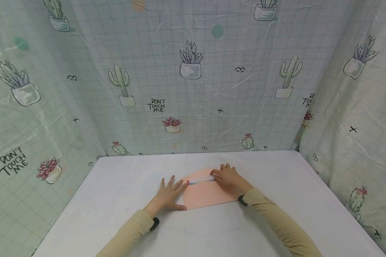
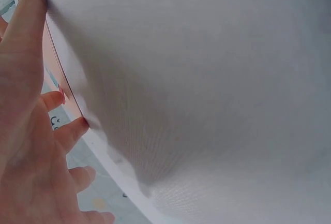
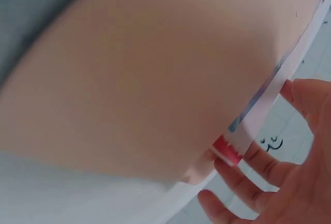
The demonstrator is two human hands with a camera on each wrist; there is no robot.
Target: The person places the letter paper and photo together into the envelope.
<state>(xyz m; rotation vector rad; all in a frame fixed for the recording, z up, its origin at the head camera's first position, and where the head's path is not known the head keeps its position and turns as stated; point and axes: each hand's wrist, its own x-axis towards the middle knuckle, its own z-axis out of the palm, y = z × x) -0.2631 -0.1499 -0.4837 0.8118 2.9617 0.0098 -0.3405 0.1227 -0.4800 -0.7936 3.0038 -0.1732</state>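
Note:
A peach-coloured sheet (image 1: 206, 196) lies on the white table. Across its upper part runs a narrow whitish strip (image 1: 201, 180) with a blue edge and red ends; one red end, jagged along one side, shows beside the fingers in the right wrist view. My left hand (image 1: 169, 194) spreads its fingers at the sheet's left edge, the thumb by the near left corner. My right hand (image 1: 228, 176) rests over the right part of the strip, fingers apart and slightly bent. Its fingertips (image 3: 222, 164) touch the strip around the red end. The hand hides part of the strip in the head view.
The white table (image 1: 122, 200) extends around the sheet on all sides. Behind it and at both sides hangs a curtain (image 1: 212, 92) printed with potted cacti. Dark bands (image 1: 155, 223) circle both wrists beside the tan sleeves.

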